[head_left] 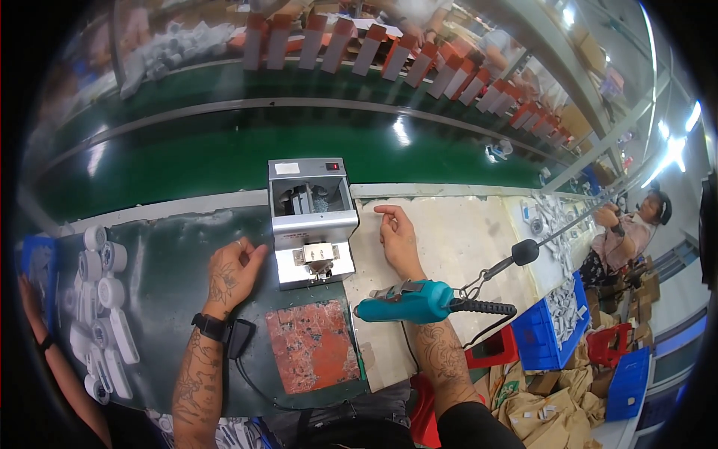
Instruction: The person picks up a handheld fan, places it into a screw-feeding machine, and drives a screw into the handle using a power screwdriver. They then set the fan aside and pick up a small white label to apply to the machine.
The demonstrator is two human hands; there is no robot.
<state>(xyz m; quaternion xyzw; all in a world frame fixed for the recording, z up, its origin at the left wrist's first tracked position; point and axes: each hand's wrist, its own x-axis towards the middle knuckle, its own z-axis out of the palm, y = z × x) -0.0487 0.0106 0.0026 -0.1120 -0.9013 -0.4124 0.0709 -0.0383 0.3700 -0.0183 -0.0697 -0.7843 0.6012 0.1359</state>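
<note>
My left hand (230,275) rests on the dark green work mat (168,299), left of a silver screw feeder (310,224). Its fingers curl loosely, the thumb stands apart, and nothing shows in it. On the feeder's other side my right hand (399,238) lies on a cream board (456,247), empty, index finger partly stretched out and the others bent. Small screws show in the feeder's hopper. Over my right forearm hangs a teal electric screwdriver (407,301), covering part of the wrist. A scuffed red pad (310,346) lies between my forearms.
White round-headed parts with handles (105,299) are piled at left, near another person's hand (30,299). A black adapter (240,338) trails a cable. Beyond runs a green conveyor (224,153). At right stand a blue bin (542,340) of small parts and a seated co-worker (632,236).
</note>
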